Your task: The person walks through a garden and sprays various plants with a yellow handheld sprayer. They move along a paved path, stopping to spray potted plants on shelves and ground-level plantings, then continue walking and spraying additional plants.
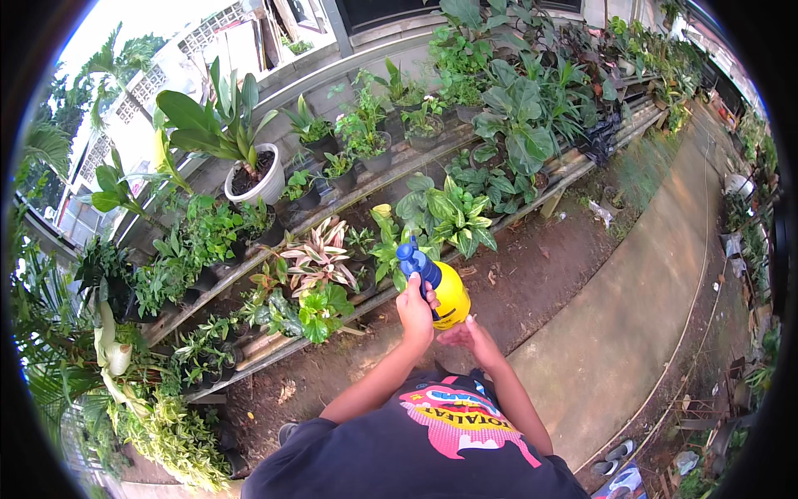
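Note:
My left hand (pixel 416 307) is closed around the blue handle of a yellow pump spray bottle (pixel 453 296), its blue pump top (pixel 408 252) tilted toward the plants. Against or just beneath the bottle's lower end lies my right hand (pixel 469 340), fingers fairly straight; whether it bears weight I cannot tell. Just beyond the nozzle stand a green-and-white variegated plant (pixel 460 215) and other leafy plants. A pink-and-cream leaved plant (pixel 319 254) is to the left of the bottle.
Potted plants fill a tiered slatted bench (pixel 374 305) ahead. A white pot (pixel 272 174) holds a large-leaved plant on the upper tier. Bare soil (pixel 536 268) borders a curved concrete path (pixel 623 280) on the right. Slippers (pixel 614 458) and a hose or cord (pixel 686 337) lie beyond it.

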The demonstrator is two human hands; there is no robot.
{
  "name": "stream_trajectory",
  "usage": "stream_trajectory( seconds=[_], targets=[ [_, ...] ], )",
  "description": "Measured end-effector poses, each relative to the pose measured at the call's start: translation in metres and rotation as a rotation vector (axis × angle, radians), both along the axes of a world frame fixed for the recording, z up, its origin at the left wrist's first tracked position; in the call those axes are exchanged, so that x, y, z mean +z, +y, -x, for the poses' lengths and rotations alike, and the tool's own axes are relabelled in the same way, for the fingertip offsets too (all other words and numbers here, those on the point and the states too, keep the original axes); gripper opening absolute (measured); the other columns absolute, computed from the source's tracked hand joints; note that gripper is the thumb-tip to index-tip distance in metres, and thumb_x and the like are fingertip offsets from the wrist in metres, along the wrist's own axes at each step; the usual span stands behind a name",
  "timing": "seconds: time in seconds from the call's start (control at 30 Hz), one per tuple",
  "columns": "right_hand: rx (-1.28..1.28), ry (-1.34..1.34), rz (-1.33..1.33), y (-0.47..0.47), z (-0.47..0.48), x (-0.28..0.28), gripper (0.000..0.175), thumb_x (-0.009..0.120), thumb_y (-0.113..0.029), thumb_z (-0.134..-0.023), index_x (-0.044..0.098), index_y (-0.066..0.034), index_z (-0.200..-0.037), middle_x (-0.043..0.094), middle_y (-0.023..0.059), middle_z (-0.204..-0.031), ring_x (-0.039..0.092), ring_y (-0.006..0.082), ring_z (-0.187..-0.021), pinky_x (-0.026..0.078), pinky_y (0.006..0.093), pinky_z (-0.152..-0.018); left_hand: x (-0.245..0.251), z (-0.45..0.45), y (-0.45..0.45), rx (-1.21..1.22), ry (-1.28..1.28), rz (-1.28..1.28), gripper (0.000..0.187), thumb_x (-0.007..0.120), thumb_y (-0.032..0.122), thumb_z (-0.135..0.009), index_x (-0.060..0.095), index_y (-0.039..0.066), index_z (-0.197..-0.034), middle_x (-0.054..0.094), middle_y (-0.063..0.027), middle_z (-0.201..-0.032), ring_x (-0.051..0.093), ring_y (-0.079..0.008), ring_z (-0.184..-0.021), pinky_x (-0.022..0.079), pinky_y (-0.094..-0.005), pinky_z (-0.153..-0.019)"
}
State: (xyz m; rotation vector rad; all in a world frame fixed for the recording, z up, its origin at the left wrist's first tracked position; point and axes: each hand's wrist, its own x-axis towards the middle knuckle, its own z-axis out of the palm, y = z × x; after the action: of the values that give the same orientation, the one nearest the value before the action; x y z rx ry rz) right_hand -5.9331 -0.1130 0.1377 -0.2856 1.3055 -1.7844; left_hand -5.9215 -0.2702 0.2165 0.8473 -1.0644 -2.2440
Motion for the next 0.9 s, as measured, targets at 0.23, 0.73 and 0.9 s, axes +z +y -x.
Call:
stream_trajectory(
  seconds=[0.23, 0.73, 0.9],
  targets=[
    [-0.036, 0.015, -0.052, 0.025, 0.021, 0.002, 0.071, 0.022, -0.055, -0.102, 0.066, 0.0005, -0.107, 0.071, 0.0158, -0.104, 0.067, 0.0235, -0.101, 0.048, 0.0358, -0.093, -0.003, 0.0, 0.018, -0.1, -0.029, 0.193, 0.042, 0.05, 0.036, -0.101, 0.055, 0.006, -0.072, 0.049, 0.0018, -0.057, 0.043, -0.0074, -0.049, 0.032, -0.0229, -0.047],
    [0.165, 0.037, -0.082, 0.057, 0.022, -0.012, 0.069, 0.023, -0.053, -0.103, 0.065, 0.0012, -0.108, 0.069, 0.0148, -0.109, 0.066, 0.0226, -0.104, 0.047, 0.0347, -0.095, -0.017, 0.001, 0.063, -0.061, -0.146, 0.224, 0.041, 0.051, 0.035, -0.1, 0.056, 0.005, -0.072, 0.048, 0.0019, -0.055, 0.041, -0.0071, -0.046, 0.03, -0.0235, -0.044],
    [0.184, -0.082, -0.077, 0.082, 0.009, -0.023, 0.068, 0.024, -0.052, -0.103, 0.065, 0.0017, -0.107, 0.07, 0.0151, -0.108, 0.066, 0.0224, -0.102, 0.048, 0.0343, -0.094, -0.042, -0.005, 0.078, 0.023, -0.161, 0.036, 0.039, 0.052, 0.036, -0.098, 0.054, 0.005, -0.073, 0.047, 0.0007, -0.056, 0.042, -0.0088, -0.047, 0.032, -0.0248, -0.044]
  ],
)
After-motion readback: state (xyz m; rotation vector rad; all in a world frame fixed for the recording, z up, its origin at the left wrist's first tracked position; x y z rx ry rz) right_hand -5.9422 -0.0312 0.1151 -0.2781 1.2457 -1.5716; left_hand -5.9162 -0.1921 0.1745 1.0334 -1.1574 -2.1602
